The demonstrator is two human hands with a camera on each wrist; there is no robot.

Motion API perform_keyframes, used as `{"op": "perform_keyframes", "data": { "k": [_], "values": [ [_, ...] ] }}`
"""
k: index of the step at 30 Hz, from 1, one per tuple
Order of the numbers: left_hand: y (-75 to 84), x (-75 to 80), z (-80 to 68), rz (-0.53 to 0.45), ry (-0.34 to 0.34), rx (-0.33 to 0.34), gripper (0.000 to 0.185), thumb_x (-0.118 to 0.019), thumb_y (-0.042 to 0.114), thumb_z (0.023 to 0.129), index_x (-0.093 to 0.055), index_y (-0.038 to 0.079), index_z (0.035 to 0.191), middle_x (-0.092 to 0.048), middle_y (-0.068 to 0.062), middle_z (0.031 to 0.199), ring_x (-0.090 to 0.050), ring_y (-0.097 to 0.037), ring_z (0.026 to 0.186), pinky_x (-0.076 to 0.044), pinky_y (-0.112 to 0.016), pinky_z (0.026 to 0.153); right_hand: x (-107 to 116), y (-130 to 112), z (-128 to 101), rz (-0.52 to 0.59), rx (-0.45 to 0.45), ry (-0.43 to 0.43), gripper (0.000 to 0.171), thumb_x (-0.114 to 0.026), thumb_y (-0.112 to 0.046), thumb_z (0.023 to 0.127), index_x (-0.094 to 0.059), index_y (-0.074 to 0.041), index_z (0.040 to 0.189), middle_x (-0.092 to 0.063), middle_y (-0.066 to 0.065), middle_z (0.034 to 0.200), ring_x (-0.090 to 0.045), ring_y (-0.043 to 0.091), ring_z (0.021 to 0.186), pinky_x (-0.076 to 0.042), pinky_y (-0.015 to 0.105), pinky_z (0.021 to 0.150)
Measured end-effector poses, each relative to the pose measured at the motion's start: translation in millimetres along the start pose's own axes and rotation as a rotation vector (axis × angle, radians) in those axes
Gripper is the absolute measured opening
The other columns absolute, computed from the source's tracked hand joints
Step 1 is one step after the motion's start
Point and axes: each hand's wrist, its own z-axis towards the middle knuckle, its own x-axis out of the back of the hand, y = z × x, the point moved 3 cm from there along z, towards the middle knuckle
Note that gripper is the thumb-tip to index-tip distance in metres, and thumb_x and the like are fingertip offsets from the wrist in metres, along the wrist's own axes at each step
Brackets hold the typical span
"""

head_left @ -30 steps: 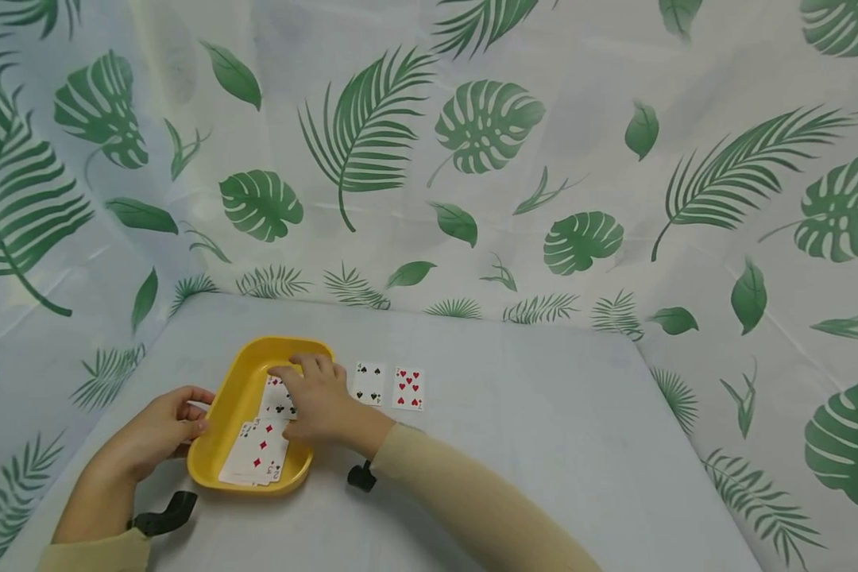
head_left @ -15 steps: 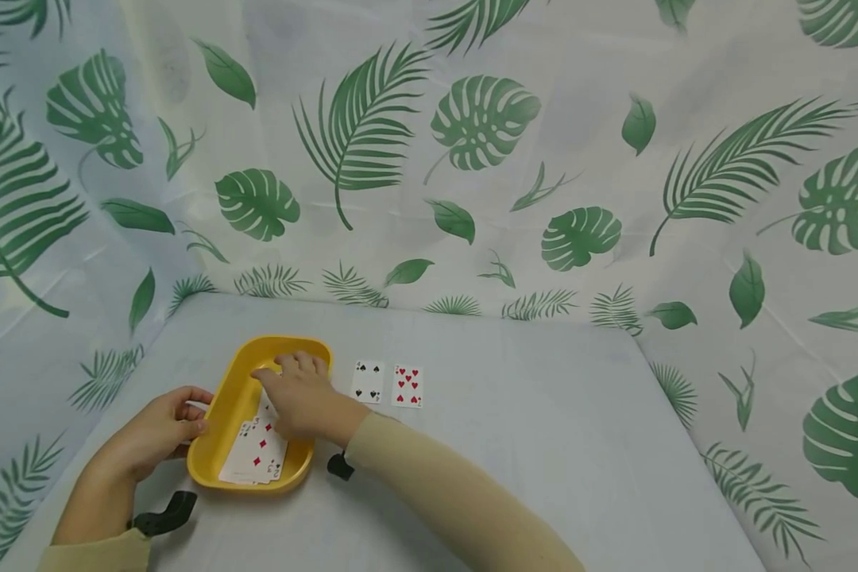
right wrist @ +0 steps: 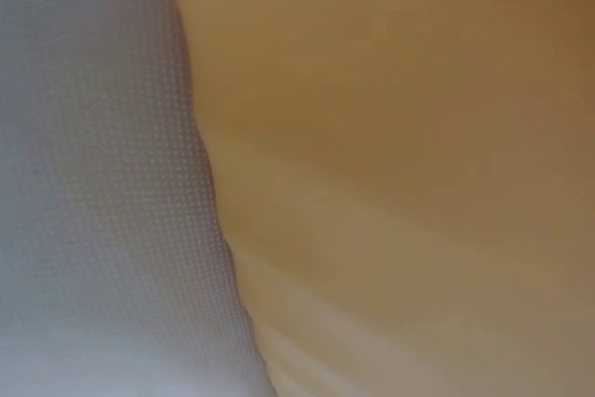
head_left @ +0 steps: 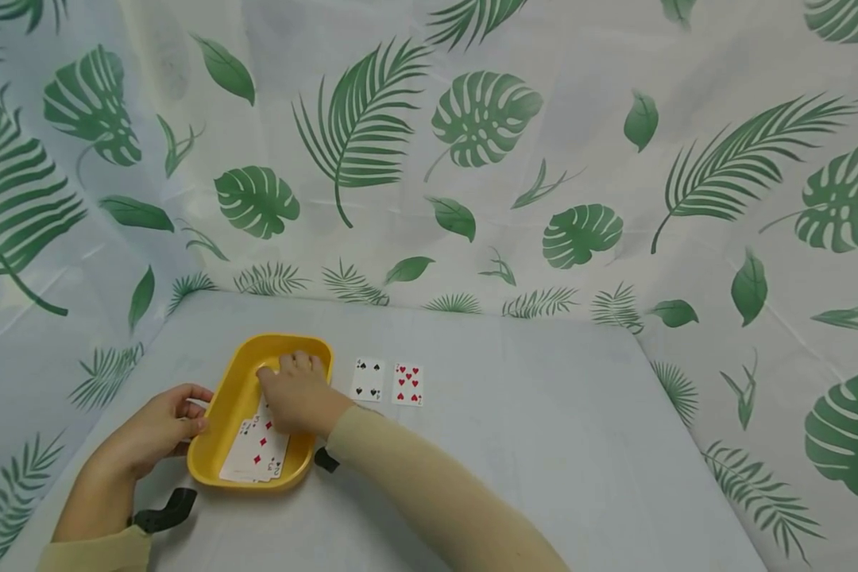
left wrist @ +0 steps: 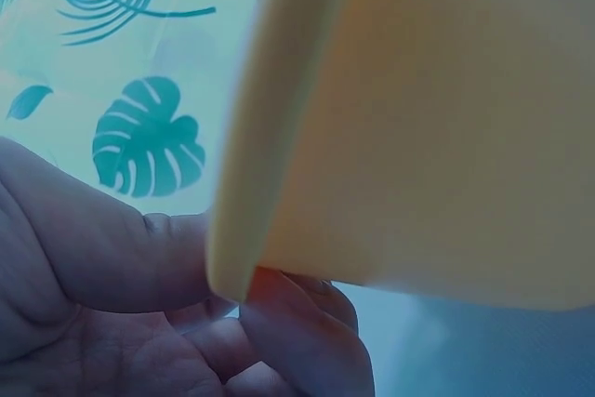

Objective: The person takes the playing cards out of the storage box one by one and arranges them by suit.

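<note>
The left hand (head_left: 159,429) gripped the yellow tray's (head_left: 214,453) left rim on the desk (head_left: 515,445). The right hand (head_left: 296,393) lay curled over the playing cards (head_left: 257,457) inside; whether it pinched one I cannot tell. Those cards looked thin, light and slick, best lifted by an edge.

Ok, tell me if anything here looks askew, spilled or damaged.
Nothing looks spilled or damaged. The cards in the yellow tray lie in a loose, fanned heap rather than a squared stack. The two cards on the table, a black four and a red seven, sit neatly side by side.
</note>
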Motion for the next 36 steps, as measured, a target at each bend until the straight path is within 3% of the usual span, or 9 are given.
{"op": "perform_keyframes", "data": {
  "k": [8,15,22,27,29,32,36],
  "values": [
    [-1.5,-0.5,0.8,0.011,0.007,0.01,0.047,-0.058,0.001,0.105,-0.038,-0.007,0.147,-0.057,-0.012,0.103,-0.06,-0.024,0.089,-0.059,-0.034,0.075,-1,-3,-2,0.001,-0.049,-0.006,0.06,-0.076,-0.032,0.098,-0.051,-0.032,0.154,-0.053,0.0,0.152,-0.033,0.026,0.149,-0.017,0.05,0.136],
    [-2.1,-0.3,0.1,0.004,0.005,0.01,0.048,-0.059,0.001,0.105,-0.038,-0.007,0.147,-0.056,-0.012,0.102,-0.06,-0.024,0.089,-0.059,-0.034,0.074,0,-3,-1,-0.009,-0.055,0.0,0.054,-0.074,-0.032,0.099,-0.054,-0.032,0.149,-0.056,-0.001,0.142,-0.037,0.024,0.135,-0.024,0.05,0.13],
    [-2.4,0.5,0.9,-0.002,0.003,0.003,0.048,-0.058,0.0,0.105,-0.037,-0.007,0.148,-0.056,-0.012,0.101,-0.06,-0.024,0.089,-0.06,-0.034,0.074,-1,-1,6,0.017,-0.077,-0.027,0.056,-0.071,-0.034,0.101,-0.051,-0.032,0.153,-0.052,0.001,0.151,-0.039,0.025,0.137,-0.027,0.048,0.13],
    [-3.0,0.0,1.7,0.0,0.007,0.01,0.048,-0.058,0.0,0.105,-0.038,-0.007,0.148,-0.056,-0.011,0.101,-0.06,-0.024,0.09,-0.06,-0.034,0.076,0,1,8,0.044,-0.073,-0.051,0.057,-0.072,-0.033,0.1,-0.051,-0.031,0.153,-0.051,0.0,0.142,-0.043,0.021,0.123,-0.04,0.036,0.115],
    [-3.0,-0.2,1.4,0.0,0.006,0.011,0.048,-0.058,0.0,0.105,-0.038,-0.007,0.148,-0.056,-0.012,0.101,-0.06,-0.024,0.09,-0.061,-0.034,0.076,1,2,8,0.055,-0.071,-0.056,0.057,-0.074,-0.031,0.099,-0.052,-0.03,0.151,-0.05,-0.001,0.135,-0.042,0.02,0.116,-0.042,0.033,0.105],
    [-2.4,-0.2,0.9,-0.001,0.009,0.009,0.047,-0.058,0.0,0.105,-0.038,-0.007,0.148,-0.057,-0.012,0.101,-0.061,-0.024,0.09,-0.061,-0.034,0.076,3,3,9,0.077,-0.072,-0.062,0.057,-0.077,-0.03,0.097,-0.054,-0.029,0.15,-0.05,-0.001,0.131,-0.041,0.02,0.113,-0.042,0.032,0.099],
    [-1.2,0.1,0.2,-0.002,0.007,0.008,0.048,-0.058,0.0,0.105,-0.038,-0.007,0.148,-0.057,-0.012,0.102,-0.061,-0.024,0.09,-0.06,-0.034,0.076,4,4,11,0.093,-0.081,-0.068,0.058,-0.078,-0.029,0.096,-0.055,-0.029,0.149,-0.05,-0.001,0.131,-0.04,0.021,0.115,-0.042,0.035,0.107]
  ]
}}
